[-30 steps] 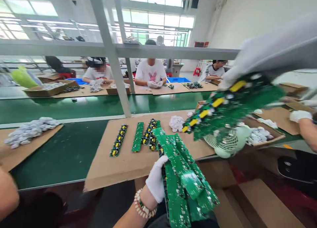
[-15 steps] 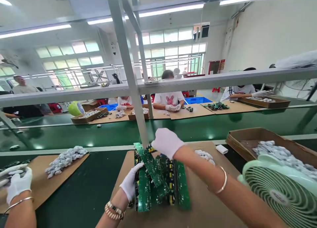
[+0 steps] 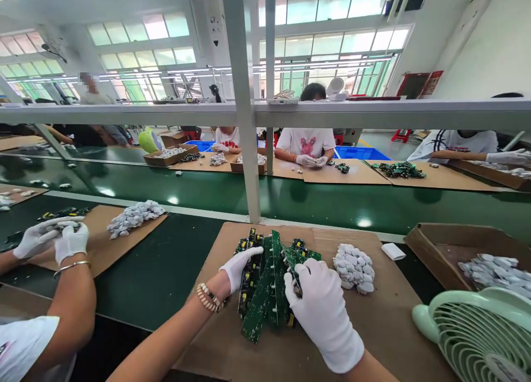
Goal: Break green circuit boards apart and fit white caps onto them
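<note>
A pile of green circuit boards (image 3: pixel 276 282) lies on the cardboard in front of me, some strips tilted over others. My left hand (image 3: pixel 239 267), in a white glove, rests against the pile's left side. Its visible fingers stretch over a board strip with black and yellow parts (image 3: pixel 249 277); the rest of the fingers are partly hidden. On the right side of the pile, my gloved right hand (image 3: pixel 319 304) has its fingers closed on a green circuit board (image 3: pixel 292 257). Right of the pile is a heap of small white pieces (image 3: pixel 354 267).
A cardboard box (image 3: pixel 435 255) of white pieces and a green fan (image 3: pixel 477 332) stand at right. A metal post (image 3: pixel 249 150) rises behind the boards, before a green conveyor belt (image 3: pixel 315 197). A co-worker's gloved hands (image 3: pixel 62 239) work at left.
My right hand has come down from above the far end of the pile to its right side. The boards have shifted, and the view has tilted downward.
</note>
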`<state>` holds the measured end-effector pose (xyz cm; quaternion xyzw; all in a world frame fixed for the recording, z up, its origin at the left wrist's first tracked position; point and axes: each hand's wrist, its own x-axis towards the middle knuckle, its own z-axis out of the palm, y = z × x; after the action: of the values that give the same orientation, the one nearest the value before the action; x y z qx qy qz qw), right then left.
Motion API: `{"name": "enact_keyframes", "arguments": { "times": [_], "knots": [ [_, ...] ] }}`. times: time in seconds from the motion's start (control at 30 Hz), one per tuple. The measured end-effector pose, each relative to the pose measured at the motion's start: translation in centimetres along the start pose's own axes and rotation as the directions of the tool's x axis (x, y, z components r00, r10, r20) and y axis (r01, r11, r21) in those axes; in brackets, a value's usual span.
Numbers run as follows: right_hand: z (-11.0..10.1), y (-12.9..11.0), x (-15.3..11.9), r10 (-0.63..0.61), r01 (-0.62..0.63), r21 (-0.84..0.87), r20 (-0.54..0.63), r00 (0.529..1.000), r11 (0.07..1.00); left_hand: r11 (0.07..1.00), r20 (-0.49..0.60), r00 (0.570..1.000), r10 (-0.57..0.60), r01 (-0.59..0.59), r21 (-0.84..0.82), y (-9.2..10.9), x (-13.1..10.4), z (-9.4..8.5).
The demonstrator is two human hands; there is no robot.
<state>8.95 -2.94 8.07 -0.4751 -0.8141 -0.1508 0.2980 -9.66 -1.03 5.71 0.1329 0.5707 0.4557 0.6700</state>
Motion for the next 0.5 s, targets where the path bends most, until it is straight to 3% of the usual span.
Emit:
{"name": "enact_keyframes", "arguments": {
  "times": [0.13, 0.23, 0.37, 0.43, 0.5],
  "knots": [
    [1.1, 1.0, -3.2, 0.007, -0.004, 0.068, -0.037, 0.999, 0.998, 0.998, -0.007, 0.999, 0.045, -0.044, 0.052, -0.1, 0.4, 0.4],
    [1.1, 2.1, -5.5, 0.015, -0.001, 0.254, -0.053, 0.998, 0.967, 0.988, 0.005, 0.997, 0.075, -0.075, 0.135, 0.3, -0.3, 1.1],
    [0.1, 4.8, -7.3, 0.103, -0.088, 0.635, 0.013, 0.995, 0.767, 0.944, -0.021, 0.987, 0.157, -0.143, 0.296, 1.0, -1.6, 2.3],
    [-0.7, 6.3, -7.4, 0.146, -0.156, 0.722, 0.078, 0.986, 0.674, 0.906, -0.029, 0.982, 0.188, -0.162, 0.392, 1.4, -2.1, 2.8],
    [-1.8, 7.5, -7.1, 0.083, -0.190, 0.754, 0.178, 0.981, 0.628, 0.860, -0.041, 0.971, 0.234, -0.187, 0.475, 1.8, -2.2, 3.1]
  ]
}}
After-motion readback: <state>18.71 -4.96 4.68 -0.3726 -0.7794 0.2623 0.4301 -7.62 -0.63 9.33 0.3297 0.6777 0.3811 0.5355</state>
